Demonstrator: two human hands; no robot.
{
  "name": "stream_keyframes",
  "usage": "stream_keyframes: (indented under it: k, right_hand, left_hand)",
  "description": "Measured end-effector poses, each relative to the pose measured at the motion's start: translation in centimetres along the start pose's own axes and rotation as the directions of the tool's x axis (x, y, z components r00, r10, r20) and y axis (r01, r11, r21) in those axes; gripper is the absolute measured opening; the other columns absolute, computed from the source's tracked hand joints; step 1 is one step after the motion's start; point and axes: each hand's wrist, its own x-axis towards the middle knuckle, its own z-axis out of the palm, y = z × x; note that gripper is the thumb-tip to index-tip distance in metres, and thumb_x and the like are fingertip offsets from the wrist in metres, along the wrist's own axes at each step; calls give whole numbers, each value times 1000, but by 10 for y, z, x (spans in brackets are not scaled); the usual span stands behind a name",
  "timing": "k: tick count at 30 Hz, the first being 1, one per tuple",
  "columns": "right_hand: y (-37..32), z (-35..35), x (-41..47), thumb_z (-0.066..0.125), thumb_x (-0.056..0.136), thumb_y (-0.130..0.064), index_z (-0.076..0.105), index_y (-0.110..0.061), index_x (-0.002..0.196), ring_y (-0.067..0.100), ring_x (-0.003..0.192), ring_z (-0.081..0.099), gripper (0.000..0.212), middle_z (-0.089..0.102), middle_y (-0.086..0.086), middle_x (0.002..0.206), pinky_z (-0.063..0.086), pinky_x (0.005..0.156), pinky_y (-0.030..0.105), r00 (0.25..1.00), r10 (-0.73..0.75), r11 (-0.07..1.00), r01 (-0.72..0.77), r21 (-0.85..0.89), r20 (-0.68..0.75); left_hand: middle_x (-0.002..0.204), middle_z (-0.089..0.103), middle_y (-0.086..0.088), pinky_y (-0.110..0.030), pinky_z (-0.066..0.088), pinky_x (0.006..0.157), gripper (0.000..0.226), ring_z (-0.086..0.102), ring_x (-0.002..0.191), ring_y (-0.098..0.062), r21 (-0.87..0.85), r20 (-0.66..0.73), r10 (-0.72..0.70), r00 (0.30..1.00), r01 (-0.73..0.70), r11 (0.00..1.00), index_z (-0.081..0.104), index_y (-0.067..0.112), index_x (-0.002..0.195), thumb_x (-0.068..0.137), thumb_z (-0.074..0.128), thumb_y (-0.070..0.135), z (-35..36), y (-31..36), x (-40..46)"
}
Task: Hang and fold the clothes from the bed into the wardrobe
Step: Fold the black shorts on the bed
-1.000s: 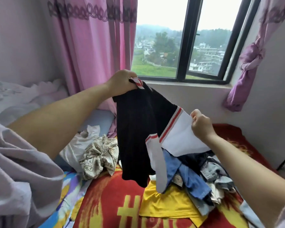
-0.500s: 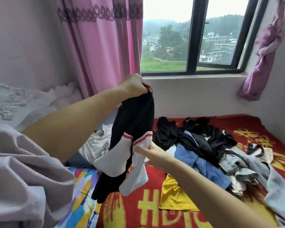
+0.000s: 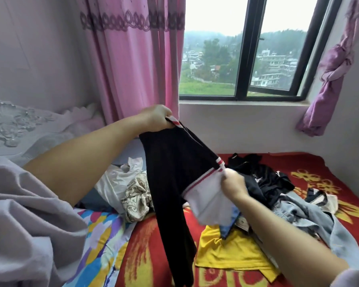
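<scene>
Black with white, red-striped cuffs, the garment hangs above the bed, its top edge gripped in the left hand and one cuff pinched by the right hand, with the clothes pile just beyond the right hand.

matt black cloth garment, glossy window frame
</scene>
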Motion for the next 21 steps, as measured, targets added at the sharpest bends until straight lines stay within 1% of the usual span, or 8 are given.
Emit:
stream_keyframes:
  k: [2, 3, 6, 9, 13, 15, 18, 21]
  right_hand:
    - [16, -33, 25, 41, 94, -9, 51, -10, 82, 39, 91, 61, 16, 64, 22, 94, 41, 67, 36, 996, -44, 981, 28, -193, -80]
    - [19, -51, 37, 41, 93, -7, 53, -9, 86, 39, 91, 61, 14, 64, 21, 96, 40, 66, 36, 988, -104, 952, 65, -300, -114]
    - [22, -100, 65, 41, 89, -1, 54, -7, 91, 38, 89, 61, 14, 63, 20, 97, 38, 65, 34, 956, -225, 860, 105, -499, -186]
    - [27, -145, 81, 39, 89, 1, 55, -6, 90, 39, 90, 60, 18, 62, 20, 97, 39, 68, 36, 927, -243, 839, 53, -541, -286]
    - [50, -181, 82, 39, 91, -2, 56, -1, 89, 43, 88, 59, 17, 61, 26, 95, 39, 67, 38, 893, -221, 840, -31, -541, -393]
    - [62, -174, 70, 43, 87, -2, 55, -3, 84, 43, 85, 59, 13, 62, 26, 93, 44, 69, 40, 901, -236, 831, -7, -556, -364]
    - [83, -124, 37, 48, 80, -2, 55, -9, 83, 41, 84, 61, 10, 63, 20, 91, 42, 67, 38, 946, -254, 819, 102, -565, -198]
    - [112, -40, -17, 47, 66, 0, 55, -7, 71, 36, 57, 62, 12, 59, 14, 68, 45, 46, 36, 901, -431, 722, 377, -580, 51]
  left_hand:
    - [74, 51, 2, -31, 32, 62, 29, 55, 81, -24, 159, -73, -33, 997, 44, 986, 53, 15, 85, 95, 51, 41, 19, -4, 8]
    - [79, 54, 1, -31, 32, 64, 28, 57, 87, -27, 170, -117, -40, 992, 59, 984, 52, 15, 87, 97, 47, 41, 30, -4, 15]
    - [95, 64, -8, -33, 39, 67, 32, 58, 85, -31, 13, -230, -70, 971, 75, 997, 53, 12, 96, 100, 40, 41, 54, 8, 36]
    - [80, 55, -7, -32, 35, 63, 36, 50, 71, -27, -1, -372, -40, 927, 43, 999, 46, 14, 93, 100, 35, 48, 53, 29, 50]
    - [76, 50, -5, -32, 30, 61, 39, 45, 68, -24, -13, -530, -5, 848, -2, 1000, 52, 8, 102, 100, 39, 45, 51, 24, 39]
    - [75, 53, -8, -32, 30, 61, 40, 47, 67, -23, -8, -558, 48, 829, -64, 998, 55, 5, 101, 98, 46, 44, 65, 0, 21]
    - [69, 62, -13, -31, 33, 51, 43, 61, 60, -33, 138, -564, 240, 790, -196, 971, 55, 5, 87, 94, 48, 47, 118, -58, -25]
    - [65, 57, -14, -35, 42, 48, 43, 58, 57, -34, 192, -422, 305, 854, -244, 950, 49, 12, 79, 96, 37, 50, 195, -132, -95]
